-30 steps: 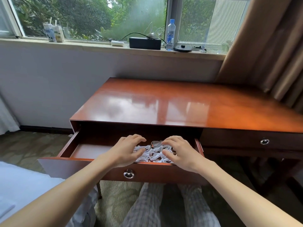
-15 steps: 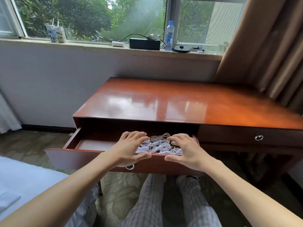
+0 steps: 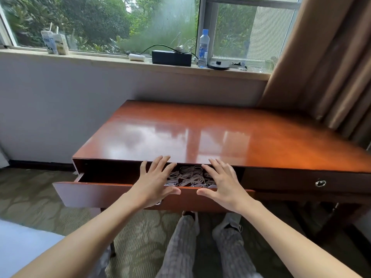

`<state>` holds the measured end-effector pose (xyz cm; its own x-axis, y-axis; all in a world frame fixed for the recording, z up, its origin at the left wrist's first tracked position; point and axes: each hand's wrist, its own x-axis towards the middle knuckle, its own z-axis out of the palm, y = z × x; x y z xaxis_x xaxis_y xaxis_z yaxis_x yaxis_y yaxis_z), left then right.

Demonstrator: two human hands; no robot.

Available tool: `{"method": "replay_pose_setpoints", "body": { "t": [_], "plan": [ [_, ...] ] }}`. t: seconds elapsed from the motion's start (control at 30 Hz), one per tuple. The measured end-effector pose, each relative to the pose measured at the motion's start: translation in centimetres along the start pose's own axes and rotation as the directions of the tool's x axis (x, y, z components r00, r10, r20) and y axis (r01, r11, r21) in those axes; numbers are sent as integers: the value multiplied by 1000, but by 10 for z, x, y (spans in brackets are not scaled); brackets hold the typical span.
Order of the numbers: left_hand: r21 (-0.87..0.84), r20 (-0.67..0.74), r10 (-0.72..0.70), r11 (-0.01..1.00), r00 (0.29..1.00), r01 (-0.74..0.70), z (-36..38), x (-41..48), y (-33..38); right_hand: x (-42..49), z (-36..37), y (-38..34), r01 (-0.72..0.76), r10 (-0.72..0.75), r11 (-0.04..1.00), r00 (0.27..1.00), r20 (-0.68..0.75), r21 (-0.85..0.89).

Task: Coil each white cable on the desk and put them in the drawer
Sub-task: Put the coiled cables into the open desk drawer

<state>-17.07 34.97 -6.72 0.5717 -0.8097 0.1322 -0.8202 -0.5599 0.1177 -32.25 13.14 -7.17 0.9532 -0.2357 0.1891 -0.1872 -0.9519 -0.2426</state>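
Desk (image 3: pixel 220 137): glossy top is reflecting the window (image 3: pixel 100 21); every cable I can see is already stowed.
Drawer (image 3: pixel 96 194): hanging partly open at the desk's seven o'clock edge.
White cables (image 3: pixel 190 177): sitting coiled in a heap toward the drawer's three o'clock end.
Left hand (image 3: pixel 154 185): fingers lying straight and splayed over the drawer front, gripping nothing, at the heap's nine o'clock.
Right hand (image 3: pixel 222 183): mirroring it at three o'clock, probably readying to push the drawer closed.
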Motion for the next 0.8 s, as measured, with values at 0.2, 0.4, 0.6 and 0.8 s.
{"method": "replay_pose_setpoints", "body": {
  "t": [0.2, 0.4, 0.6, 0.8],
  "plan": [
    [21, -12, -6, 1000, 1000, 6, 5, 30, -10, 29, 2, 10, -10, 9, 999, 1000, -18, -44],
    [48, -34, -19, 999, 999, 21, 8, 58, -16, 59, 8, 20, -22, 19, 995, 999, -32, -101],
    [91, -66, -80, 992, 995, 86, 10, 79, -17, 79, 14, 26, -28, 21, 991, 998, -57, -129],
    [109, -61, -55, 992, 997, 61, 23, 83, -24, 81, 16, 29, -17, 7, 987, 998, -64, -161]
  ]
}}
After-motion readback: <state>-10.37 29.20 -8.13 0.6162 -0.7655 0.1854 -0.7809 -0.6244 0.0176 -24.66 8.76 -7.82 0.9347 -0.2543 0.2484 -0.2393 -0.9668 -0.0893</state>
